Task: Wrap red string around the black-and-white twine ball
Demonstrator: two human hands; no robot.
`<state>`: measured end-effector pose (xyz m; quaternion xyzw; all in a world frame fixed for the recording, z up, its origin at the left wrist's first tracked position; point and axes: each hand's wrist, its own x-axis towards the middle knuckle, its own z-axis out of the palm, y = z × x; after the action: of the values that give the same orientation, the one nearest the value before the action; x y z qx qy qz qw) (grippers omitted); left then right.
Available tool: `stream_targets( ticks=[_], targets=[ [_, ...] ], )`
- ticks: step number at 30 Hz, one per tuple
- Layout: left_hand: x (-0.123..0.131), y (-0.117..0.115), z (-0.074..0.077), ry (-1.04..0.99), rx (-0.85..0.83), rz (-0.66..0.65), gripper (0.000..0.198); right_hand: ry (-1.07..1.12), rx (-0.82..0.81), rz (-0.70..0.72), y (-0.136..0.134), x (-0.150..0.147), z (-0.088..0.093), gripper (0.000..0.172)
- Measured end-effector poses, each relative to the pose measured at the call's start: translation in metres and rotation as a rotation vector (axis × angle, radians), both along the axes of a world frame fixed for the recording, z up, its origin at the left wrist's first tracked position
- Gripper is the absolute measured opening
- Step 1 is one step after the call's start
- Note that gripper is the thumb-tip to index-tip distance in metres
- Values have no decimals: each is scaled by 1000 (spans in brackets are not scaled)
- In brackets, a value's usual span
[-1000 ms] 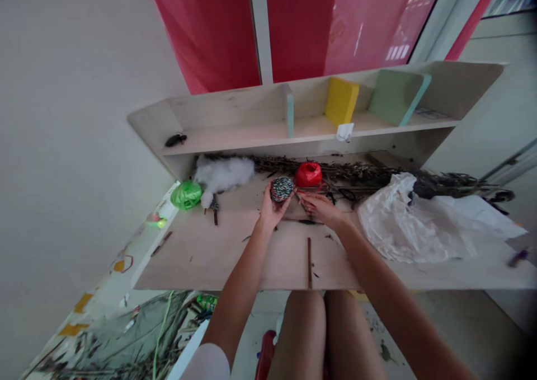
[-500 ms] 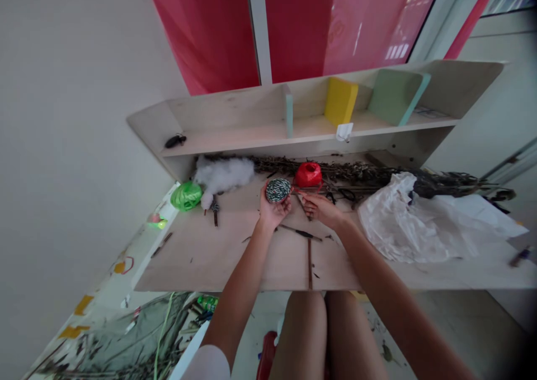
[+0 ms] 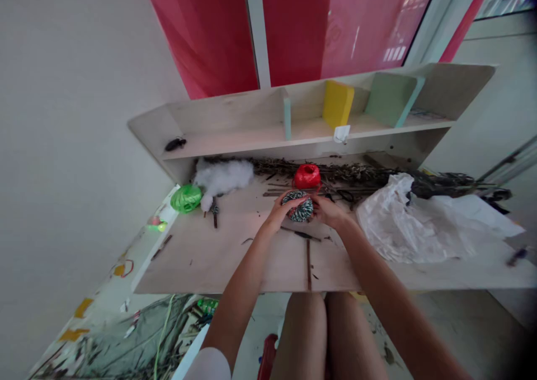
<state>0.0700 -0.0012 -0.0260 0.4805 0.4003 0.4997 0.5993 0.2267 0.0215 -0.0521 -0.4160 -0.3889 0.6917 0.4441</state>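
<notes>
left hand [image 3: 277, 213]: half curled, it grips the speckled ball [image 3: 301, 212] | right hand [image 3: 330, 212]: fingers bent beside ball's right edge; whether gripping, cannot tell

Desk [image 3: 188, 262] left: fluff [image 3: 226, 177] | right: plastic bag [image 3: 390, 223] | back, under shelf [image 3: 235, 140]: twigs [image 3: 356, 173] | middle: yarn ball [image 3: 300, 214]

Left hand [image 3: 277, 213] around speckled ball [image 3: 301, 211]; right hand [image 3: 329, 211] alongside
</notes>
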Motion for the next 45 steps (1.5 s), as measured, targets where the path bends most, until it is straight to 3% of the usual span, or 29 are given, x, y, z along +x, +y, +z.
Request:
stream_targets(
  ticks=[3, 6, 9, 14, 25, 34, 39, 45],
  targets=[
    [-3, -3, 1, 243, 199, 127, 49, 56, -77, -75, 0, 4, 2, 23],
    [-5, -8, -2, 613, 495, 231, 52, 75, -94, -126, 0, 8, 5, 25],
    [-1, -14, -5, 872, 729, 201, 50, 46, -52, -165, 0, 10, 6, 31],
    [7, -20, -7, 949, 932, 77, 53, 24, -8, -229, -2, 11, 11, 37],
    [5, -14, -15, 972, 816, 93, 59, -20, 197, -205, -18, 5, 36, 36],
    [-1, 1, -28, 786, 643, 319, 78, -34, 276, -183, -16, 6, 31, 33],
    [-3, 5, -30, 726, 634, 404, 68, -78, 266, -113, -15, 4, 27, 32],
    [-3, 5, -28, 681, 623, 416, 66, -51, 236, -107, -14, 6, 24, 36]
  ],
)
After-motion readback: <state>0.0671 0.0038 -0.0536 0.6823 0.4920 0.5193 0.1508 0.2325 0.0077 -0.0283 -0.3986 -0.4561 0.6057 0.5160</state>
